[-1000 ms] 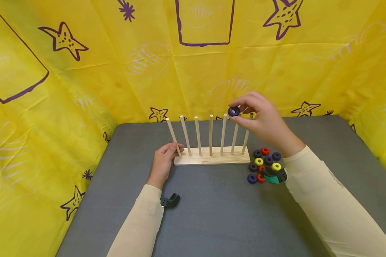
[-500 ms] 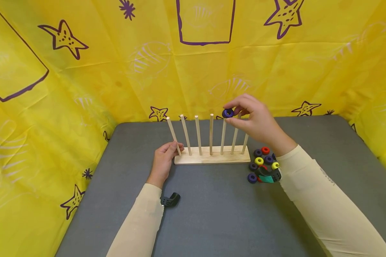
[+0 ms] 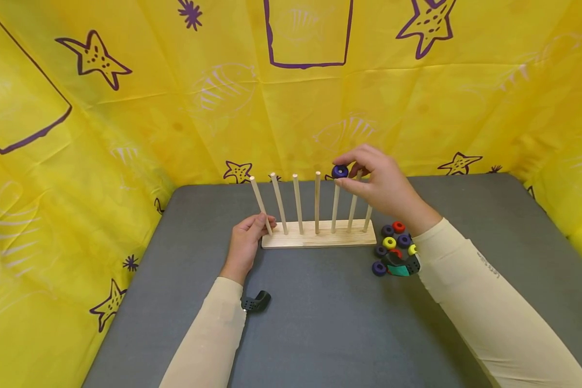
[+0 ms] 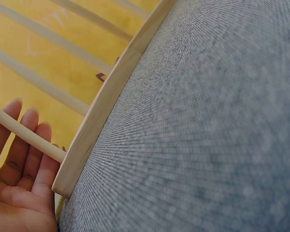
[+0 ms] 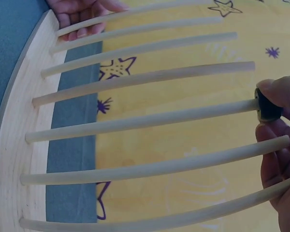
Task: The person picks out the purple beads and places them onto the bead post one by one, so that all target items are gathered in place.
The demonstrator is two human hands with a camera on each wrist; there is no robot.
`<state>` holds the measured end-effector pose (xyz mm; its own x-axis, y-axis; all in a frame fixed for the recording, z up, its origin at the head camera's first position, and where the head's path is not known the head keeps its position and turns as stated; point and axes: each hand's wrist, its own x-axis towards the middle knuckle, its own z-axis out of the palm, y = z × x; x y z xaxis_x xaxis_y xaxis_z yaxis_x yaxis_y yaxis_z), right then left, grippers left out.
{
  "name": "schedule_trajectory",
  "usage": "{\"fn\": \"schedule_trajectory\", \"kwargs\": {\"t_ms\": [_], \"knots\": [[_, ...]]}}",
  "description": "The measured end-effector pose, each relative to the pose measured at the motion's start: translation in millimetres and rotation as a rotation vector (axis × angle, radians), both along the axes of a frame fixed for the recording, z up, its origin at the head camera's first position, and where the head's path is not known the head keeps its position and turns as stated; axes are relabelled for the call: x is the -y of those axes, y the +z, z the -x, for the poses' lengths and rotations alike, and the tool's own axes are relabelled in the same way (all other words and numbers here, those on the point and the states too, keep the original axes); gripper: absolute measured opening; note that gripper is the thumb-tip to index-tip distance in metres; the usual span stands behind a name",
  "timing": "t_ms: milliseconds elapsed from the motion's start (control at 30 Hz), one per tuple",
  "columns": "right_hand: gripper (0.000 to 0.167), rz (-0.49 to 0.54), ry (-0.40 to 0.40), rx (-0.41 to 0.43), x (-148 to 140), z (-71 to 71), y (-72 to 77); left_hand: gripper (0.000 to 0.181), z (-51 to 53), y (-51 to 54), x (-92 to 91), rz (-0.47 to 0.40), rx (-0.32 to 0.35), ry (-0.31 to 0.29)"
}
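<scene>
My left hand (image 3: pixel 244 240) holds the left end of a wooden peg stand (image 3: pixel 315 242), fingers behind the end peg and thumb beside it. Those fingers (image 4: pixel 26 140) are only lightly bent in the left wrist view. Several upright pegs carry no rings. My right hand (image 3: pixel 383 178) pinches a dark blue ring (image 3: pixel 340 171) between thumb and fingers at the top of the fifth peg from the left. In the right wrist view that ring (image 5: pixel 269 107) meets the tip of the peg (image 5: pixel 145 121); whether the tip is inside the hole I cannot tell.
Right of the stand lies a cluster of small rings, among them a yellow ring (image 3: pixel 389 243), a red ring (image 3: pixel 399 227) and a dark blue ring (image 3: pixel 379 268). My right wrist hides part of it. A yellow patterned cloth (image 3: pixel 291 118) hangs behind the grey table (image 3: pixel 300 323).
My right hand has moved left and slightly down with the dark blue ring, bringing it over the fifth peg. The ring has tilted flatter. My left hand and the stand stay put.
</scene>
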<state>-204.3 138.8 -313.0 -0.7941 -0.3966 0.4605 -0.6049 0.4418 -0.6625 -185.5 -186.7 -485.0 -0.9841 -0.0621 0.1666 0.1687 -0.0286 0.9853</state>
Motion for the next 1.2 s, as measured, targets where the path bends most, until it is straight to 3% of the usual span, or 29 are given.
{"fn": "schedule_trajectory", "kwargs": {"t_ms": [467,867,1200], "knots": [[0.027,-0.139,-0.004,0.003,0.3,-0.2,3.1,0.042,-0.5,0.1,0.8,0.018,-0.002,-0.007],[0.023,-0.114,0.007,0.027,-2.0,-0.7,2.3,0.042,-0.1,1.7,0.1,0.021,0.004,0.002],[0.016,-0.021,0.034,0.08,-6.1,-1.4,3.1,0.041,-0.6,0.4,0.3,0.011,0.007,0.003]]}}
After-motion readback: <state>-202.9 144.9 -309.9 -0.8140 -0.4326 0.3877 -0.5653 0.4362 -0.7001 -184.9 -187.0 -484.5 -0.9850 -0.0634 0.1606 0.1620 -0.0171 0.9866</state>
